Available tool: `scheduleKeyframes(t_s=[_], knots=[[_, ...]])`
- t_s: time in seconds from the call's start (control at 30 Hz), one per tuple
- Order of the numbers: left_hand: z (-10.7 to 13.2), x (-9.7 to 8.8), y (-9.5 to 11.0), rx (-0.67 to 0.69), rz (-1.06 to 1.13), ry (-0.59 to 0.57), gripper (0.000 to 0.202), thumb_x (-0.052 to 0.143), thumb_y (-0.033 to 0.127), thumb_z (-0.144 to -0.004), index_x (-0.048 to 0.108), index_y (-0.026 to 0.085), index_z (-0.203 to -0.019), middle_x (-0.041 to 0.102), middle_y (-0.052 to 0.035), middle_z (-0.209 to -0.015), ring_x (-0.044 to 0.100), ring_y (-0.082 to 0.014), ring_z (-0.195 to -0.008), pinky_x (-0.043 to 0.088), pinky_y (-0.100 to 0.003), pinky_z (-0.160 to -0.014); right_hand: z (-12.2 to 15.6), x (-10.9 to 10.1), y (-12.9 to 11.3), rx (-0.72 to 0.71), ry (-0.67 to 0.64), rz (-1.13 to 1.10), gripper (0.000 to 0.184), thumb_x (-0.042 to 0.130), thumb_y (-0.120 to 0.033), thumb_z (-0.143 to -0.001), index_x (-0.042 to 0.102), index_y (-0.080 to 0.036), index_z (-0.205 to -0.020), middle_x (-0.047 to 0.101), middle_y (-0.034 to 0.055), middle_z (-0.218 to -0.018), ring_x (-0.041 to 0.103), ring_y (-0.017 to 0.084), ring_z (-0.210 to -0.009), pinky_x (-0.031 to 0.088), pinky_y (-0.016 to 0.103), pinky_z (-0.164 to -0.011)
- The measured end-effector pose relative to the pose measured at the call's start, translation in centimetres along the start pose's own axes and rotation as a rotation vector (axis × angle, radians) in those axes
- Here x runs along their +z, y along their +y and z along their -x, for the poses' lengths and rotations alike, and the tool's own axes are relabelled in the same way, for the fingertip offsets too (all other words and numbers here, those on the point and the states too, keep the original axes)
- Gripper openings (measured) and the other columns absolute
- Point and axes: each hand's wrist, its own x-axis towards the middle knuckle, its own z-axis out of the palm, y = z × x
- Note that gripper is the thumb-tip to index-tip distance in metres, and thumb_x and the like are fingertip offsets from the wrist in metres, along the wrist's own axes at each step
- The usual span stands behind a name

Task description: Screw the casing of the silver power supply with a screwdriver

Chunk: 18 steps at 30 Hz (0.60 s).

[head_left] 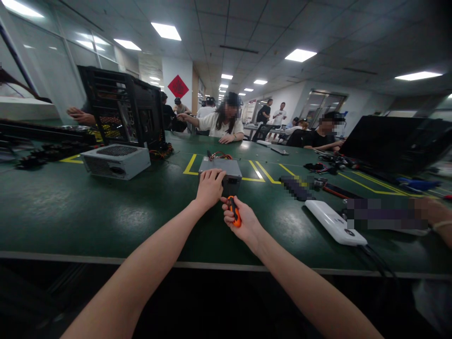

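Observation:
A grey computer power supply unit [229,166] sits on the green table in front of me, with a bundle of coloured cables at its far side. My left hand [211,188] grips its near left edge, with the fingers over the top. Just below the unit's near face, my right hand [243,217] is wrapped round the orange and black handle of a screwdriver [234,212]. The screwdriver points toward that near face. Its shaft and tip cannot be made out.
A second power supply [118,161] stands left, before an open black computer case [123,108]. A white power bank [335,221] with cables lies right, near a black monitor [395,141]. A person [226,117] sits across the green table [141,226]. Another person's hand [432,212] reaches in at right.

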Motion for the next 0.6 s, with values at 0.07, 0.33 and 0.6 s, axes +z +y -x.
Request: scheduleKeyframes(t_s=[0.07, 0.33, 0.6], knots=[[0.02, -0.16, 0.06, 0.002, 0.002, -0.001, 0.039, 0.044, 0.015, -0.078, 0.049, 0.021, -0.117, 0.050, -0.0082, -0.117, 0.042, -0.0235, -0.108, 0.030, -0.039, -0.095, -0.01, 0.09, -0.02, -0.036, 0.046, -0.022, 0.020, 0.043, -0.027, -0.086, 0.049, -0.013, -0.073, 0.047, -0.0018, -0.055, 0.035, 0.001, -0.036, 0.026, 0.009, -0.030], [-0.09, -0.13, 0.06, -0.006, 0.006, -0.011, 0.038, 0.044, 0.016, -0.079, 0.049, 0.021, -0.116, 0.050, -0.0073, -0.118, 0.042, -0.0234, -0.109, 0.031, -0.038, -0.094, 0.27, 0.29, -0.18, 0.043, 0.023, -0.054, 0.028, 0.032, -0.027, -0.091, 0.051, -0.010, -0.080, 0.045, -0.0012, -0.056, 0.038, 0.002, -0.038, 0.032, 0.009, -0.032], [-0.05, -0.14, -0.05, -0.001, 0.004, -0.011, 0.038, 0.045, 0.016, -0.079, 0.049, 0.021, -0.116, 0.050, -0.0074, -0.118, 0.041, -0.0228, -0.110, 0.030, -0.038, -0.095, 0.49, 0.90, -0.09, -0.021, 0.081, -0.129, 0.014, 0.043, -0.016, -0.085, 0.046, -0.013, -0.072, 0.046, -0.0020, -0.059, 0.038, 0.000, -0.040, 0.029, 0.007, -0.031]])
